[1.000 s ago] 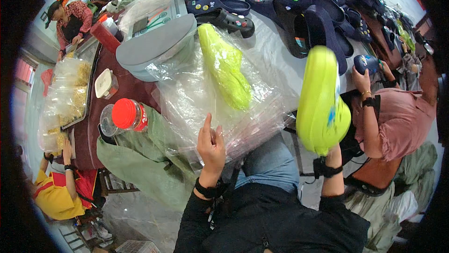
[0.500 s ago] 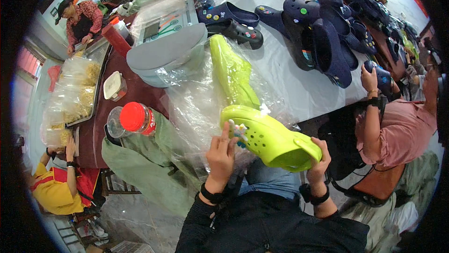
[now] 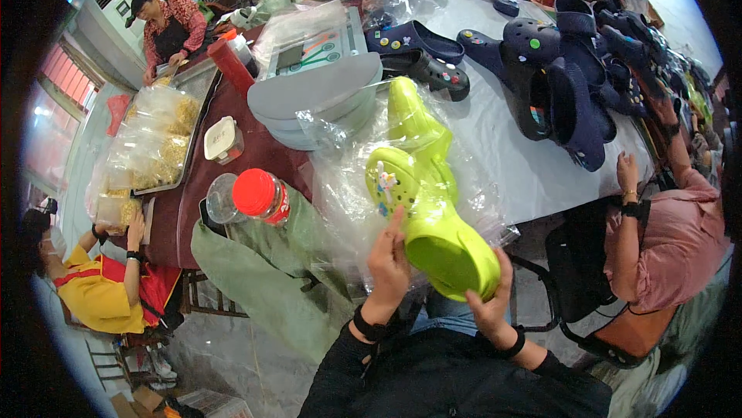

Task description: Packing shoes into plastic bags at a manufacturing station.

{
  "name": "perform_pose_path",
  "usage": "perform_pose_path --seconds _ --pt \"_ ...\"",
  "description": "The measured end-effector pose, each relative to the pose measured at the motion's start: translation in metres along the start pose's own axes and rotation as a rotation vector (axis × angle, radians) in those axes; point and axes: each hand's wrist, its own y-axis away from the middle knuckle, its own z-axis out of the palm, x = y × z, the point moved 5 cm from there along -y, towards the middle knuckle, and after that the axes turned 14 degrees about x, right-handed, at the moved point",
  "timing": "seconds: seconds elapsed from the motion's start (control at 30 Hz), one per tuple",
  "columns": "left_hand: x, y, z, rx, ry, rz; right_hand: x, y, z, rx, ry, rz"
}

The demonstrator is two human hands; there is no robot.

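At six o'clock from the far clog [image 3: 417, 113], keep the charmed lime clog [image 3: 423, 225] steady, with right hand [image 3: 496, 306] clamped on its heel; for left hand [image 3: 389, 263], cannot tell closure; avoid knocking the charms [image 3: 385, 179].

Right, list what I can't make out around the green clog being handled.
All in the head view:
- Sole of the held green clog: faces away, hidden by the clog's own body.
- Some fingers of the right hand: behind the heel.
- Part of the other green clog: behind the held one.
- Exact shapes of the charms: too small.
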Motion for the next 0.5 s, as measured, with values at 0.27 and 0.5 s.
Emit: perform_pose_path --seconds 0.27,0.5 --pt "0.002 0.004 -0.008 0.011 -0.158 0.264 -0.014 -0.006 0.022 -0.070 0.072 -0.177" --pt "0.011 0.017 0.011 -0.166 -0.153 0.278 -0.014 0.004 0.052 -0.039 0.181 -0.194"
